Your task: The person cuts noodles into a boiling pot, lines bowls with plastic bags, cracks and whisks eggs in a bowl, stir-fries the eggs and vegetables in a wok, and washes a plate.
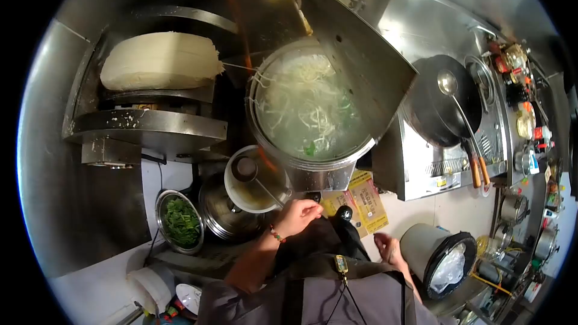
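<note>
A ladle (262, 188) has its round dark bowl over a white bucket (231, 191) of cloudy liquid. My left hand (296, 217), fingers curled closed, is at the upper end of the handle and appears to grip it. Beyond it, a big round pot (260, 134) of steaming water contains pale noodles (313, 105) and some green leaves. My right hand (388, 248) hangs low beside my body near a lined bin (419, 247), its fingers loosely bent and nothing visible in it.
A large dough block (161, 60) rests on a metal machine at left. Greens fill a metal bowl (163, 201). A slanted metal panel (367, 60) overhangs the pot. At right stand a black wok (430, 105), a long-handled ladle (461, 108) and several bottles. Yellow cardboard (368, 204) lies below.
</note>
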The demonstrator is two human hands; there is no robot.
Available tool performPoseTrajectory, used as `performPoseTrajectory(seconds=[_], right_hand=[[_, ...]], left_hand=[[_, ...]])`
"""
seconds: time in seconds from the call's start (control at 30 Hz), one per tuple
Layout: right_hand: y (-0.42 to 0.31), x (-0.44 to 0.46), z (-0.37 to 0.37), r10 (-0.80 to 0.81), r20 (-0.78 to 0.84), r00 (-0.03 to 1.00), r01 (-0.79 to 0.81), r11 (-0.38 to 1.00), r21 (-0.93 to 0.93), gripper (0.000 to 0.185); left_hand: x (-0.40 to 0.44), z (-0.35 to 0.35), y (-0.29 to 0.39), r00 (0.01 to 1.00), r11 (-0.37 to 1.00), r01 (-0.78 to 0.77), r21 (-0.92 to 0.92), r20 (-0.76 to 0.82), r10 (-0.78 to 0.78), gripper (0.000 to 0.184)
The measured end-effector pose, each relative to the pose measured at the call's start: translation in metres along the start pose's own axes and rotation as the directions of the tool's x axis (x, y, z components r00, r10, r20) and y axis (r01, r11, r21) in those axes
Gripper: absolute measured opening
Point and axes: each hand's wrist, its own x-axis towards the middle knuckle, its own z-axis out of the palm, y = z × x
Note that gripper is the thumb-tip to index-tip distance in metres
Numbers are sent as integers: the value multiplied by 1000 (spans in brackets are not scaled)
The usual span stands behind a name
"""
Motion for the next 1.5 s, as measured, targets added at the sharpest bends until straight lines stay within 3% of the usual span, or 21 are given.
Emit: performPoseTrajectory(seconds=[0.1,0.3,0.47,0.5,0.53,0.63,0.67,0.73,0.8,0.87,1.0,1.03,1.07,1.1,1.17,1.23,1.27,1.3,1.33,1.43,1.5], right_hand=[[-17,11,-14,-21,15,1000,22,998,-63,21],[-4,-7,-5,50,64,997,-46,997,-60,20],[12,-35,8,173,116,978,-163,983,-90,21],[19,-43,9,205,121,971,-196,977,-87,21],[83,-66,36,183,43,982,-180,981,-69,22],[90,-78,35,462,176,869,-485,865,128,25],[80,-76,40,520,108,848,-518,854,-43,26],[44,-68,34,482,94,871,-448,859,-249,26],[38,-64,34,366,133,921,-363,931,-47,27],[44,-49,30,280,173,944,-292,955,47,27],[27,-18,19,114,240,964,-122,992,18,27],[31,-14,17,5,193,981,-8,1000,12,26],[26,-10,8,42,209,977,-36,999,-32,25],[17,-10,-3,242,217,946,-286,936,206,25],[59,-12,0,-28,-20,999,28,1000,3,24],[85,-20,-25,66,-27,997,-59,978,200,21],[108,-18,-37,155,-67,986,-143,977,157,19],[132,-16,-50,242,-106,964,-229,966,121,16],[169,-12,-67,304,-196,932,-286,952,112,15],[249,4,-145,580,-298,758,-473,803,362,25],[340,35,-178,608,-415,677,-264,727,634,19]], left_hand=[[-15,-1,10,989,1000,7,24,-148,-3,19],[69,-71,-13,813,833,-31,553,-471,343,33],[231,-184,-34,856,357,150,922,-302,419,57],[279,-218,-63,843,61,318,946,-312,437,47],[302,-243,-62,775,477,149,866,-402,488,45],[317,-276,-22,667,923,230,310,-741,83,37],[310,-278,-18,662,873,333,357,-747,53,35],[284,-278,-55,666,286,539,792,-609,431,32],[250,-259,-45,789,-124,598,791,-609,-79,27],[208,-228,-49,786,340,573,746,-618,33,22],[206,-148,-5,918,536,-13,844,-203,342,35],[205,-140,-2,924,524,-31,851,-175,341,35],[209,-128,2,886,540,-94,836,-177,429,37],[218,-111,6,843,555,-175,814,-167,511,39],[211,-112,-5,895,479,-191,857,-48,443,42],[170,-72,38,945,535,35,844,-202,258,35],[164,-75,6,945,488,-19,873,-143,293,33],[141,-54,17,955,588,78,805,-229,187,30],[126,-38,-5,902,902,-11,431,-385,195,20],[66,44,1,896,784,59,618,-378,231,19],[34,105,-32,915,653,134,745,-347,208,31]])
